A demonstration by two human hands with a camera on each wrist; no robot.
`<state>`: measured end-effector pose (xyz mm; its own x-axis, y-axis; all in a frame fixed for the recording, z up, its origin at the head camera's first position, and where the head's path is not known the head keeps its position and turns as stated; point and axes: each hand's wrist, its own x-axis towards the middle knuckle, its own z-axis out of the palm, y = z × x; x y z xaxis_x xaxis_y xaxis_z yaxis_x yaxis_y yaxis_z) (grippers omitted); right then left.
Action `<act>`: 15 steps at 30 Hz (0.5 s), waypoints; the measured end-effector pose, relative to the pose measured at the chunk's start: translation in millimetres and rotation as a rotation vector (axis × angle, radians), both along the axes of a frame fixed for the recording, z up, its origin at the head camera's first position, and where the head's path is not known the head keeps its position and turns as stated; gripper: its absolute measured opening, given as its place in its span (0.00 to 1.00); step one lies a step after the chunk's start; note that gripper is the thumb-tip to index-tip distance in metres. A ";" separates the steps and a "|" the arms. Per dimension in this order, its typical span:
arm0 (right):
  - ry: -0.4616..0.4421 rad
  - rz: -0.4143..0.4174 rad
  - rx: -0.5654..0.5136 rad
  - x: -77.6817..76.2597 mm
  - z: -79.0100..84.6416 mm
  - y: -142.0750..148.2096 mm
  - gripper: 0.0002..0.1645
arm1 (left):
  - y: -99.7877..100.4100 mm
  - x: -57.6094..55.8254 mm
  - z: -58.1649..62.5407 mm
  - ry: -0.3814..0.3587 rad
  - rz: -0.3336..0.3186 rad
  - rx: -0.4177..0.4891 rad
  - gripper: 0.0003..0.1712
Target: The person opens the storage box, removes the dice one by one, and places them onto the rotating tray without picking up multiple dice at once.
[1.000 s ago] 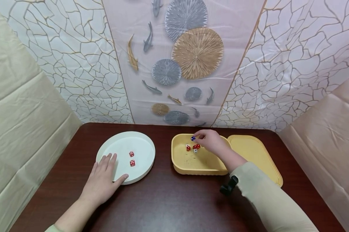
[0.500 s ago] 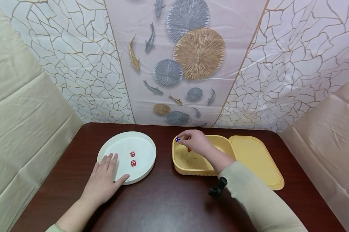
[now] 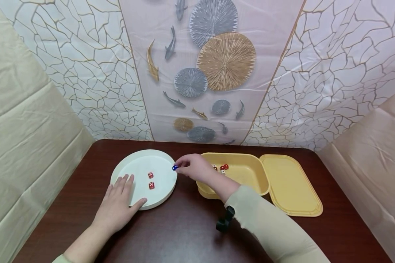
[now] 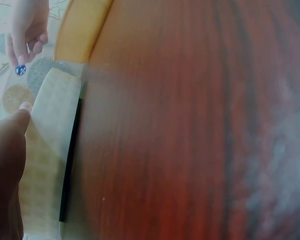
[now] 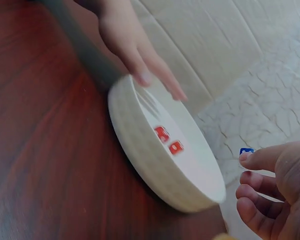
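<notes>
My right hand (image 3: 195,168) pinches a blue die (image 3: 175,167) between thumb and fingertip, at the right rim of a round white tray (image 3: 164,193). The blue die (image 5: 246,151) also shows in the right wrist view, held up beside the tray. Two red dice, an upper one (image 3: 150,175) and a lower one (image 3: 151,185), lie on the tray floor. My left hand (image 3: 115,202) rests over the tray's left front rim, its fingers extended and the thumb spread. Behind my right forearm, a yellow box (image 3: 250,171) contains several red and white dice (image 3: 223,167), partly hidden by that arm.
A yellow lid (image 3: 294,186) lies flat to the right of the box. The dark wooden table (image 3: 171,233) extends in front. A patterned cloth (image 3: 223,62) hangs behind the table's back edge, with beige cloth sides to left and right.
Gripping the blue die, my right hand has moved left from above the yellow box to the white tray's right rim. The left hand has stayed in place.
</notes>
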<state>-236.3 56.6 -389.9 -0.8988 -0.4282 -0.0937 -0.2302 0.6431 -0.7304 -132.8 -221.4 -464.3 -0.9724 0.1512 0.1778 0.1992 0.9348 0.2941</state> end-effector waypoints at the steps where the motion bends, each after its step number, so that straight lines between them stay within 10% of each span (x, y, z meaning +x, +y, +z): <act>1: -0.006 0.003 0.003 1.3 -0.7 -4.6 0.09 | 0.0 0.0 0.2 -0.001 0.000 -0.001 0.55; 15: 0.076 0.079 0.131 8.1 -14.4 -60.0 0.10 | -0.4 -1.5 -4.2 0.001 -0.003 -0.005 0.55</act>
